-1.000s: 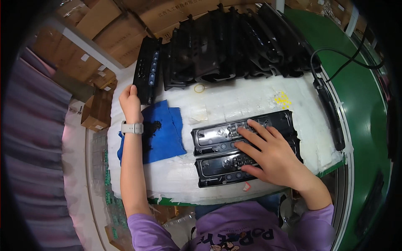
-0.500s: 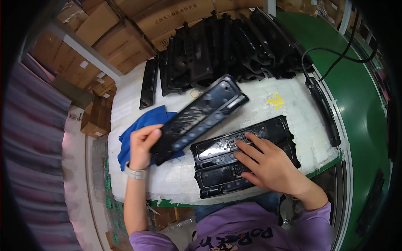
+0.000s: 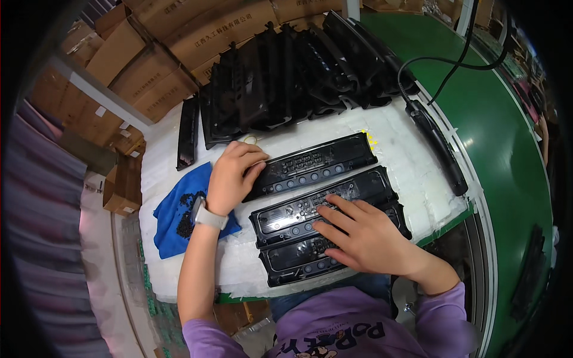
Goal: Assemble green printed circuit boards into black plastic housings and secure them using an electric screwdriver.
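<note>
My left hand [image 3: 234,174] grips the left end of a long black plastic panel [image 3: 319,162], which lies on the white table covering with small frames and a row of round studs facing up. In front of it, two similar panels lie side by side: a middle panel [image 3: 277,219] and a nearest panel [image 3: 289,258]. My right hand [image 3: 367,235] rests on the middle one, fingers spread, fingertips near its small framed openings. Left of them, a blue cloth [image 3: 173,206] carries a heap of tiny black pieces [image 3: 186,227], partly hidden by my left wrist.
A stack of black panels [image 3: 280,83] fills the table's back, with a single panel [image 3: 188,134] to its left. Small yellow dots [image 3: 370,142] lie past the far panel's right end. A black corded rod-shaped tool [image 3: 439,149] lies along the right edge. Cardboard boxes [image 3: 221,30] stand behind.
My left hand has brought the raised, tilted panel down onto the table behind the other two. The heap on the cloth now shows. My right hand stays on the middle panel.
</note>
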Demonstrator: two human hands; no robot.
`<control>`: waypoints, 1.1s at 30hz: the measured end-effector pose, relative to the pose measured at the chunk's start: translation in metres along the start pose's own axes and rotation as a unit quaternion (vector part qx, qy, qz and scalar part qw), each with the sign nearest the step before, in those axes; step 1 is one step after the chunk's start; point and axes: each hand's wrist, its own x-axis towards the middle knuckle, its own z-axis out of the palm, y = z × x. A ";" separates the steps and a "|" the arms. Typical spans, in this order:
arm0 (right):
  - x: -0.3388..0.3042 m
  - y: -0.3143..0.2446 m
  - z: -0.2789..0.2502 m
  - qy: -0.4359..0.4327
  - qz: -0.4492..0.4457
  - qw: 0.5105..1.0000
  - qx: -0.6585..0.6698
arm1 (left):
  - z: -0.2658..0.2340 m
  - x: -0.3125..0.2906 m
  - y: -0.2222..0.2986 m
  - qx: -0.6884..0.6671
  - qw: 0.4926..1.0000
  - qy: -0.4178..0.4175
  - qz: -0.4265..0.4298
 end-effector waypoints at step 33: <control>0.030 0.014 -0.007 -0.052 -0.018 0.998 -0.027 | -0.078 -0.083 -0.033 -0.213 0.900 0.237 -0.298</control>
